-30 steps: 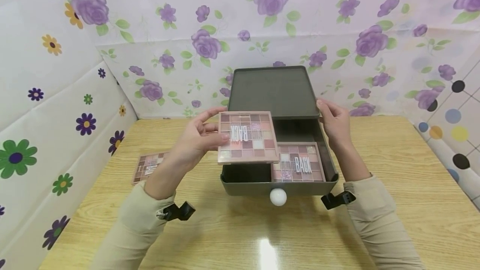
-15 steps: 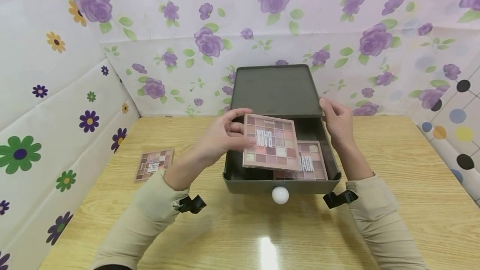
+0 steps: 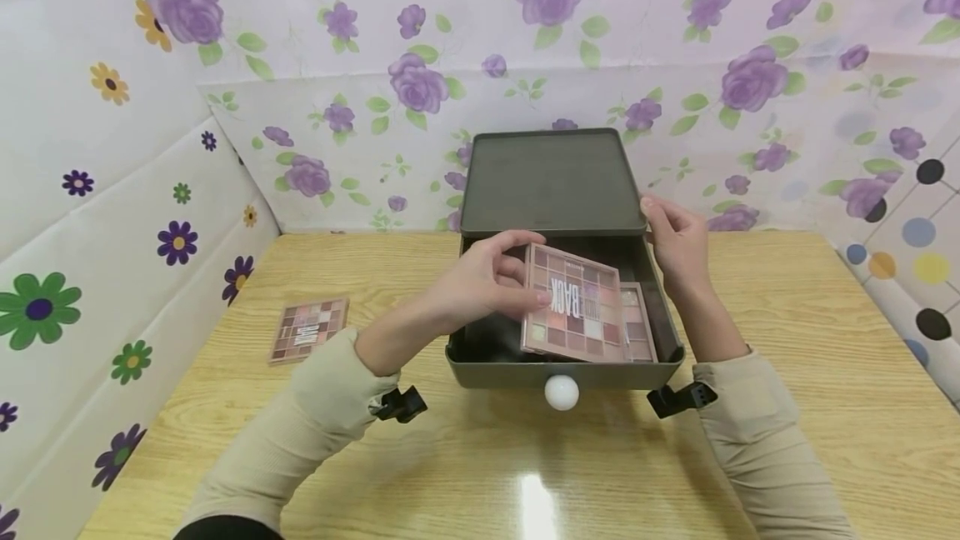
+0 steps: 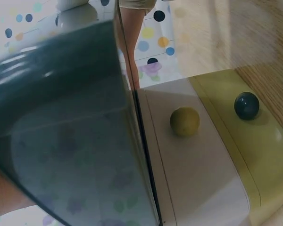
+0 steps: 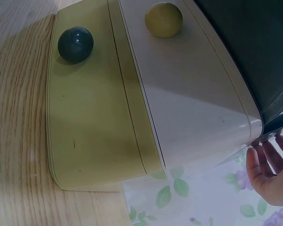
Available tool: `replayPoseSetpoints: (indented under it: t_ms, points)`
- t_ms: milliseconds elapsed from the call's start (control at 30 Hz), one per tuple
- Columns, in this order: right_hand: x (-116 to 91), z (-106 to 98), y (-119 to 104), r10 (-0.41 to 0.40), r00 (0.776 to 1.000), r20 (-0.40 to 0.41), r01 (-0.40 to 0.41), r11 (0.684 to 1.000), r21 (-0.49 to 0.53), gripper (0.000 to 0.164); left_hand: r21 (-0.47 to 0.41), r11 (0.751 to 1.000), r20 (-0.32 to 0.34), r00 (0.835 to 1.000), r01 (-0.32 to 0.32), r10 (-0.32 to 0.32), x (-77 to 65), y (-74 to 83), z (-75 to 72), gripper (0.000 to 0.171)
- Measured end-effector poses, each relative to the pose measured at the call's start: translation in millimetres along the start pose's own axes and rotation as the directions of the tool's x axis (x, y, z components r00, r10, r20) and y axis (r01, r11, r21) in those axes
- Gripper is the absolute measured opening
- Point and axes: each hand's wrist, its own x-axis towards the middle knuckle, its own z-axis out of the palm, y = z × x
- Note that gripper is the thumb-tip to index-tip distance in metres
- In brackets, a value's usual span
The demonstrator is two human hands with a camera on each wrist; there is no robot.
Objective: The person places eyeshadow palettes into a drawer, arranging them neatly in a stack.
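Drawer (image 3: 495, 374) holds one palette (image 3: 639, 323); left fingers (image 3: 517, 238) pinch second palette (image 3: 592, 302) over it, unreleased; third palette (image 3: 309, 330) outside, worktop (image 3: 435, 473) left; right fingers (image 3: 660, 225) grip cabinet (image 3: 547, 182) corner

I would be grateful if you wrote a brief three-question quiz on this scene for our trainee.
1. Open question: In the head view, what does the left hand hold at the pulled-out dark drawer?

2. True or false: Every palette visible in the head view is at the drawer, with none anywhere else.

3. Multiple choice: In the right wrist view, what colour is the knob on the pale drawer front?
A) Red
B) Yellow
C) White

Key:
1. A flat palette with a grid of coloured squares.
2. False; another palette lies on the table, to the left of the drawer.
3. B
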Motion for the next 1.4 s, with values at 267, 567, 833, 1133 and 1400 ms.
replayPoseSetpoints:
  t_ms: [267, 567, 833, 1133, 1400]
  points:
    - [-0.5, -0.5, -0.4, -0.007, 1.000, 0.013, 0.008, 0.999, -0.034, 0.020, -0.025, 0.998, 0.048, 0.997, 0.053, -0.052, 7.2, -3.0, 8.3, 0.067]
    - [-1.9, -0.7, -1.9, -0.059, 0.997, 0.044, 0.056, 0.997, 0.052, 0.016, 0.046, 0.996, 0.088, 0.992, 0.082, -0.086, 10.0, -3.6, 10.3, 0.066]
    - [-1.7, 0.2, -2.5, -0.046, 0.998, 0.034, 0.044, 0.998, 0.047, 0.018, 0.202, 0.974, 0.059, 0.992, 0.101, -0.115, 15.0, -4.6, 11.6, 0.072]
    - [-2.5, 1.6, -2.3, -0.044, 0.999, 0.019, 0.043, 0.998, 0.042, 0.018, 0.257, 0.959, 0.016, 0.992, 0.118, -0.126, 14.7, -3.3, 11.9, 0.062]
    - [-1.8, 1.4, -1.4, -0.063, 0.997, 0.041, 0.059, 0.994, 0.096, 0.019, 0.408, 0.910, 0.008, 0.997, 0.070, -0.080, 14.8, -5.5, 10.0, 0.064]
